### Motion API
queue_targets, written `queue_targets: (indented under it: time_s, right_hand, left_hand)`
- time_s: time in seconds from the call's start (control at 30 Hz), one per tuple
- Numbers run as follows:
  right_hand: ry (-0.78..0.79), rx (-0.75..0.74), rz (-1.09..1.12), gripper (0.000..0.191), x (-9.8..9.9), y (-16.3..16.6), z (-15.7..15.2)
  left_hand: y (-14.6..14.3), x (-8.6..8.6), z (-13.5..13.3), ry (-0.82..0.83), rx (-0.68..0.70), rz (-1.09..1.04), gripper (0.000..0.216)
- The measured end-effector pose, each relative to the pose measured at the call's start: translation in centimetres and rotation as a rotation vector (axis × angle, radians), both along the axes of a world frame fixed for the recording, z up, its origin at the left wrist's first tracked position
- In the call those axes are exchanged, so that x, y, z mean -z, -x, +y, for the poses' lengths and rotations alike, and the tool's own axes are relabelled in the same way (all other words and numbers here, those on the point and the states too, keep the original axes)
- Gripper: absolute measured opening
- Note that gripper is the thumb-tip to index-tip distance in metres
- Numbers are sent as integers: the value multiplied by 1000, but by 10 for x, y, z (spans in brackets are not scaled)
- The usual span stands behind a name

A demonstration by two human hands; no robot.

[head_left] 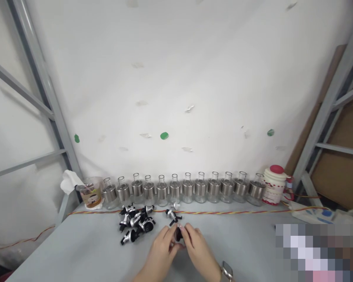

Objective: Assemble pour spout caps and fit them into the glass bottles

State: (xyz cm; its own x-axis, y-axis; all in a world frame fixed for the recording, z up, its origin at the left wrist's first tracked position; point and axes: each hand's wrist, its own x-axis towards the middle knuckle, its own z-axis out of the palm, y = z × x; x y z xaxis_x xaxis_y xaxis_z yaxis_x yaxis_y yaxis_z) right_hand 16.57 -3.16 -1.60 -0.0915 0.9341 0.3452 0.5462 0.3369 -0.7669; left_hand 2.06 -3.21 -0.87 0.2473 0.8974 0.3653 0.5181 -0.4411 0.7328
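Both of my hands meet low in the middle of the grey table (76, 250). My left hand (161, 246) and my right hand (195, 244) pinch one small black and silver pourer cap (178, 234) between their fingertips. A pile of several like caps (137, 223) lies just left of my hands. One more cap (172, 214) lies alone just beyond them. A row of several small glass bottles with steel collars (188, 190) stands along the wall behind.
A plastic cup with brown liquid (91, 194) stands at the row's left end, and a white jug with a red lid (275, 184) at its right. A twisted red and yellow cord (223, 212) runs across the table. A power strip (314, 213) lies at the right.
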Motion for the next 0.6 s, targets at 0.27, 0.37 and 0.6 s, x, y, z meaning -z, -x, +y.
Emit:
queue_targets:
  time_s: [0.27, 0.37, 0.6]
  right_hand:
    - [371, -111, 447, 42, -2, 4, 7]
    - [284, -148, 324, 39, -6, 3, 4]
    - [228, -176, 160, 35, -4, 2, 1]
  left_hand:
    - [6, -8, 0, -34, 58, 122, 34]
    - [4, -4, -1, 66, 87, 145, 36]
    - [-2, -6, -5, 150, 100, -72, 17]
